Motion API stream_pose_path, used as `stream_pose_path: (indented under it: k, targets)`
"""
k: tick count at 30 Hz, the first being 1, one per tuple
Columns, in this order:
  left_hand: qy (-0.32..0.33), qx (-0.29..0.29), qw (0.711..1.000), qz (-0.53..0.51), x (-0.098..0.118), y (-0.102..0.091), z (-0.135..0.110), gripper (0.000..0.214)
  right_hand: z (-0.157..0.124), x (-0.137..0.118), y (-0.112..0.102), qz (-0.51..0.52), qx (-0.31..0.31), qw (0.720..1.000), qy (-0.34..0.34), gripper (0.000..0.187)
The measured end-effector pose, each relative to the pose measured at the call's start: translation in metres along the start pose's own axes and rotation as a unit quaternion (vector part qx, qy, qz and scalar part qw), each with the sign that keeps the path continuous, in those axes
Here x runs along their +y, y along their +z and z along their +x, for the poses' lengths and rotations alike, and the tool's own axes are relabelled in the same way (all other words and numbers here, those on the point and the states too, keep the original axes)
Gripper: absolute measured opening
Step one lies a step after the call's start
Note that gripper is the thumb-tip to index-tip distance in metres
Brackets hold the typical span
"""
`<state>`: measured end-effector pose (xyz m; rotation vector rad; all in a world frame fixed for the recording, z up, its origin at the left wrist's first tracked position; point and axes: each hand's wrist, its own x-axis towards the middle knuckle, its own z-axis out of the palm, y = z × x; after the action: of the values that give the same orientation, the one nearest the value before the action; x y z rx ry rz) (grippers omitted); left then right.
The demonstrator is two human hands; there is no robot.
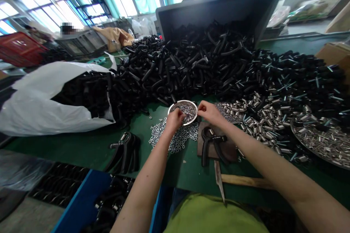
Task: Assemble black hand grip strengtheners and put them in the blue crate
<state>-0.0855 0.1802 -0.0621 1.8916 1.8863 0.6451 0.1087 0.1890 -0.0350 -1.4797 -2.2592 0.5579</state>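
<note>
A: Start at the left edge of the tabletop [94,143]. See what?

B: See a white plastic sack [41,94], open, with black handles [84,94] in its mouth. Nearer the front edge, find assembled hand grippers [127,153] lying together.

A: And toward the middle?

B: Find loose metal nuts [177,143] in a pile, then, just behind, a round metal bowl [191,122] full of small metal parts, well in from the front edge. Toward the back edge, see a heap of black handles below a tipped grey bin [197,14].

A: And the left hand [175,118]?

B: Reaching over the bowl, fingers narrowed; can't tell whether holding anything.

A: Right hand [207,111]?

B: Beside the bowl's right rim, fingertips drawn together; can't tell whether gripping a part. Nearer the front edge, find one hand gripper [205,149] on a brown board [231,154], then a hammer [240,180].

A: Toward the right edge?

B: Find spilled coil springs [269,116], then a round tray [311,154] of metal pins.
</note>
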Motion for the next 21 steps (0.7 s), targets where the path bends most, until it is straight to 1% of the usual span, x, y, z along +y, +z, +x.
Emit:
stream_pose_path:
  k: [1,3,4,6,7,8,11,14,17,21]
  targets:
    - [0.002,0.001,1.0,-0.027,0.003,-0.002,-0.006,0.017,-0.009,0.007,-0.005,0.013,0.0,1.0,0.001,0.025]
    - [0.002,-0.009,0.992,-0.124,0.009,-0.003,-0.021,0.022,-0.028,0.019,-0.011,0.032,-0.008,0.999,0.004,0.026]
    - [-0.004,-0.018,0.982,-0.188,0.013,-0.002,-0.03,0.024,-0.037,0.024,-0.012,0.036,-0.015,0.999,0.005,0.025]
    - [-0.027,-0.045,0.95,-0.307,0.019,0.003,-0.047,0.028,-0.049,0.033,-0.012,0.037,-0.032,0.999,0.005,0.024]
    - [-0.039,-0.061,0.936,-0.345,0.023,0.008,-0.056,0.029,-0.054,0.036,-0.01,0.035,-0.042,0.999,0.005,0.023]
    - [-0.049,-0.077,0.928,-0.362,0.025,0.014,-0.063,0.029,-0.056,0.039,-0.008,0.031,-0.05,0.998,0.005,0.022]
    - [-0.055,-0.116,0.917,-0.378,0.031,0.032,-0.078,0.025,-0.057,0.043,-0.002,0.013,-0.071,0.997,0.004,0.021]
    - [-0.034,-0.128,0.92,-0.37,0.036,0.047,-0.083,0.021,-0.053,0.04,-0.001,-0.018,-0.087,0.996,-0.003,0.022]
    - [0.002,-0.116,0.94,-0.321,0.041,0.054,-0.084,0.017,-0.05,0.028,0.0,-0.066,-0.095,0.993,-0.019,0.026]
    - [0.056,-0.086,0.97,-0.219,0.05,0.056,-0.083,0.009,-0.053,0.011,0.001,-0.13,-0.113,0.983,-0.054,0.022]
